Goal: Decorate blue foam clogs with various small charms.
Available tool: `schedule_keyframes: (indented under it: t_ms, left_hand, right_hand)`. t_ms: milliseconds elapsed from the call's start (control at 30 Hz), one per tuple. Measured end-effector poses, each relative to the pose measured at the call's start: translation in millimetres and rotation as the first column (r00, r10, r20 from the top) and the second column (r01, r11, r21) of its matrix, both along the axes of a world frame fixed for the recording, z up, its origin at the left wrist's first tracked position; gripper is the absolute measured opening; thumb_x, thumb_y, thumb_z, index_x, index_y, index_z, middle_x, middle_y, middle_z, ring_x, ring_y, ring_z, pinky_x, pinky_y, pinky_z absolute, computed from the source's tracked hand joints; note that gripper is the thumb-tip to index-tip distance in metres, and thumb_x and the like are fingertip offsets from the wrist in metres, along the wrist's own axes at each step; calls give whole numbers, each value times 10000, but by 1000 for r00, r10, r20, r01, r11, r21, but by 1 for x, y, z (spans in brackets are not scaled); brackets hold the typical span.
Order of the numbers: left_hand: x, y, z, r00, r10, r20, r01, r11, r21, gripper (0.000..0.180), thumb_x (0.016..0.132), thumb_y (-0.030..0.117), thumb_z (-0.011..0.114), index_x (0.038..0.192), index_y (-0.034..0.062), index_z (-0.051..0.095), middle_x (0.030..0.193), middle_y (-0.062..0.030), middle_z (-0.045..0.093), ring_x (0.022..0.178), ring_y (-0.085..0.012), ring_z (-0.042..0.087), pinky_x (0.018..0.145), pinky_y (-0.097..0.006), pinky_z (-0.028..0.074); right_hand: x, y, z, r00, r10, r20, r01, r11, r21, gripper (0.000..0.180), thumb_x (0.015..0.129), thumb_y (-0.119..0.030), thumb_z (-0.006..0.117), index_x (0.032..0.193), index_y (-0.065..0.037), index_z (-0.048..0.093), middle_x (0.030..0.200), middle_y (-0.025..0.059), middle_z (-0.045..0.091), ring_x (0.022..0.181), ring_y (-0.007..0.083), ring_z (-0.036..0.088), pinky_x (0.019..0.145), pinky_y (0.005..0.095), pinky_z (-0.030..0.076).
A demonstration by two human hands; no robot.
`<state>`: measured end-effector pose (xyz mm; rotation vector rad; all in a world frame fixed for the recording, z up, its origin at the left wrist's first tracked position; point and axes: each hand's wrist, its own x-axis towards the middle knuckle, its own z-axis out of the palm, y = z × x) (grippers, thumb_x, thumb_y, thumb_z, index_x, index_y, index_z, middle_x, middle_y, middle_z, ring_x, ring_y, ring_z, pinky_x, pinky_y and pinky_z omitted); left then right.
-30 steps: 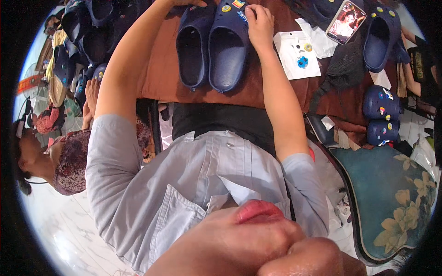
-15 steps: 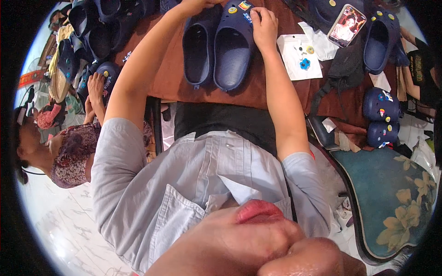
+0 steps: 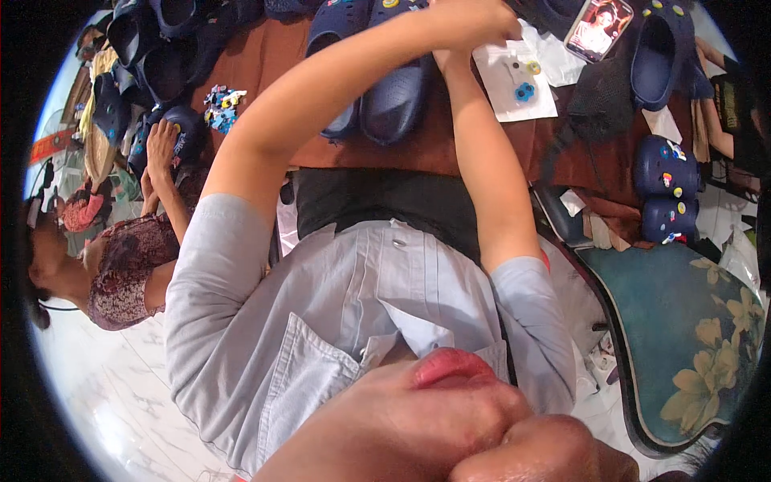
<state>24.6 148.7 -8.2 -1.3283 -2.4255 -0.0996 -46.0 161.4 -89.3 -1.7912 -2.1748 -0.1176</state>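
Note:
A pair of navy clogs lies toes-away on the brown cloth before me: the left clog (image 3: 340,120) and the right clog (image 3: 393,104), which has small charms near its toe. My left arm crosses over both. My left hand (image 3: 480,22) is at the top edge, nearest a white sheet (image 3: 540,103) carrying a blue flower-shaped charm (image 3: 524,91) and a yellow round charm (image 3: 532,68). Its fingers bend downward but are blurred. Beneath it, beside the right clog, is my right hand (image 3: 452,58); its fingers are hidden by the left one.
Left lies a pile of colourful charms (image 3: 224,108), near more navy clogs (image 3: 165,72) and a co-worker's hand (image 3: 161,145) on a clog. A lit phone (image 3: 598,29), a black mesh piece (image 3: 602,108) and decorated clogs (image 3: 666,167) stand right. A floral-backed chair (image 3: 683,345) is at lower right.
My left hand has swung right, from the clogs' toes to beside the white sheet, uncovering the charm pile at left. The right hand is now mostly covered. The table things appear higher in view.

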Motion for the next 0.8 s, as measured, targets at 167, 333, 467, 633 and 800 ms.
schedule_keyframes:
  t_ms: [167,333,467,633,800]
  left_hand:
    - [11,8,7,770,-629,106,637,766,-84,48,769,117,643,779,79,670,832,-122,675,782,-309,698,658,-404,554]
    - [28,16,-17,672,-738,65,741,670,-42,55,753,107,647,737,54,646,796,-114,653,769,-304,698,616,-413,565]
    - [32,15,-22,699,-707,106,715,695,-78,60,738,96,653,731,39,673,830,-130,661,793,-303,703,613,-404,577]
    - [39,12,-17,736,-673,72,677,730,-97,82,728,95,656,746,24,691,843,-137,664,811,-310,705,643,-403,587]
    - [33,2,-2,775,-606,180,605,793,64,84,726,69,641,760,6,684,869,-140,679,813,-320,703,666,-439,580]
  right_hand:
    - [62,1,3,140,568,-811,-807,540,239,231,964,-288,531,953,-82,635,987,128,641,979,346,566,888,452,411]
    - [63,2,8,102,526,-844,-814,532,233,241,971,-302,530,926,-94,645,974,136,635,959,361,558,861,455,416]
    - [67,3,11,95,506,-857,-815,534,225,252,973,-293,528,939,-72,645,987,157,632,968,364,558,871,454,418]
    - [66,6,10,47,520,-853,-825,502,260,242,971,-279,535,958,-62,643,1001,163,628,989,365,558,888,446,423]
    - [62,5,5,42,504,-863,-833,494,249,226,965,-262,542,957,-58,640,1001,158,626,994,361,560,897,445,426]
